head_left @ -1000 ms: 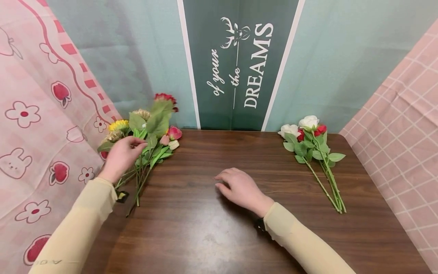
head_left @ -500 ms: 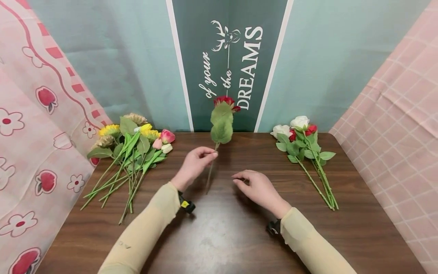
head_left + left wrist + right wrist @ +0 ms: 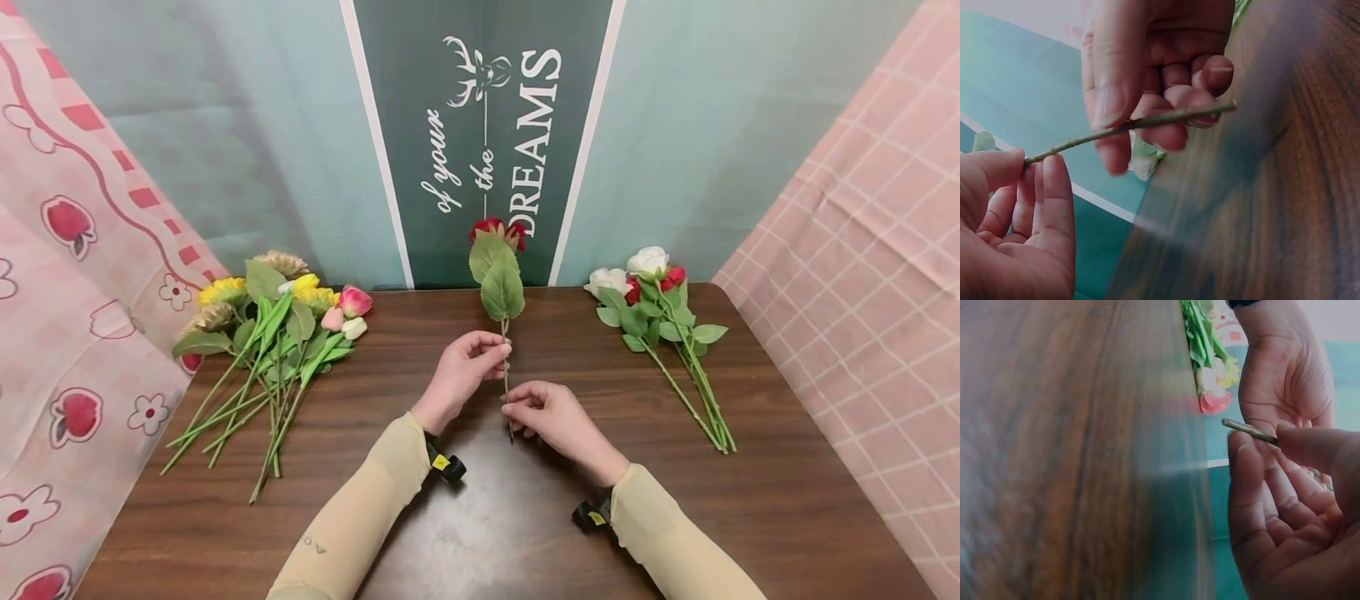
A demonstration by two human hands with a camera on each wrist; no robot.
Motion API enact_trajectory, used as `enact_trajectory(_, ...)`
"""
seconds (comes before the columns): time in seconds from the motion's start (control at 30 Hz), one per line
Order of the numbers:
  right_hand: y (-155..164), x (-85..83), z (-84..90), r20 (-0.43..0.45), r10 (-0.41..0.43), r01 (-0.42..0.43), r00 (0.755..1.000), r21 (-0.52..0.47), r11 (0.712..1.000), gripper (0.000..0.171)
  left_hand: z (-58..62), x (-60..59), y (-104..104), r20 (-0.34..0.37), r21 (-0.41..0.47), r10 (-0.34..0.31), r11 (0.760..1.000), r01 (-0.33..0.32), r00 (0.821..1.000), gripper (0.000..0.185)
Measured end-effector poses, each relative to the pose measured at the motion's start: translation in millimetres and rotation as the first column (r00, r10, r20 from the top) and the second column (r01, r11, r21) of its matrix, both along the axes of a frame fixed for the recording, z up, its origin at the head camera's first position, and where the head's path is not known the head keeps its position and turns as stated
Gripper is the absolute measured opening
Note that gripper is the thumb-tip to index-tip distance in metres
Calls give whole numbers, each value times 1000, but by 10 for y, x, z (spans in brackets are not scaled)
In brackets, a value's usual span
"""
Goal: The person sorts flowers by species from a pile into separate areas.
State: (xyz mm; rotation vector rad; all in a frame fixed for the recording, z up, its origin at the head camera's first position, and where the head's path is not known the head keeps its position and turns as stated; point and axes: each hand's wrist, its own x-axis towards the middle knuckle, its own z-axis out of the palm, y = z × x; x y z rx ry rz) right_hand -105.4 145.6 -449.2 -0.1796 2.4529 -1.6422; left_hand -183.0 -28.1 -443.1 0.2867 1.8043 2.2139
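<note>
A single red flower (image 3: 501, 287) with large green leaves stands upright in front of me in the head view, its bloom turned toward the backdrop. My left hand (image 3: 459, 379) pinches its stem just below the leaves. Lower down, my right hand (image 3: 558, 423) has thumb and fingertips round the same stem near its bottom end. The left wrist view shows the stem (image 3: 1175, 116) running from the left fingertips past the right thumb. In the right wrist view the cut end (image 3: 1235, 424) sticks out beyond the right thumb.
On the left of the brown table (image 3: 480, 517) lies a loose pile of mixed flowers (image 3: 300, 321), yellow, pink and beige. Several white and red roses (image 3: 660, 312) lie at the right. Curtains (image 3: 300, 125) border the table at the back and sides.
My left hand has lifted the red flower out of the left pile and carried it right to the middle. My right hand has come to the lower stem and now pinches it.
</note>
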Motion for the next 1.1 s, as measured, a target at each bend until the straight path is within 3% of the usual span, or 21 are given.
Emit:
enact_trajectory(0.27,-48,47,80,-11,44,-44,999,-24,999,10,79,-3,-51,-9,7,30,1000,-30,1000,27)
enact_trajectory(0.67,-93,68,85,-19,47,-45,999,85,995,10,38,-65,-143,22,-53,29,998,-27,999,24)
enact_trajectory(0.87,-23,66,169,-65,-18,29,998,161,986,17,-21,-172,-179,36,-162,-11,987,17,999,25)
enact_trajectory(1.1,88,37,200,-132,-46,81,990,270,960,21,-45,-328,-41,58,-298,-80,950,94,995,22)
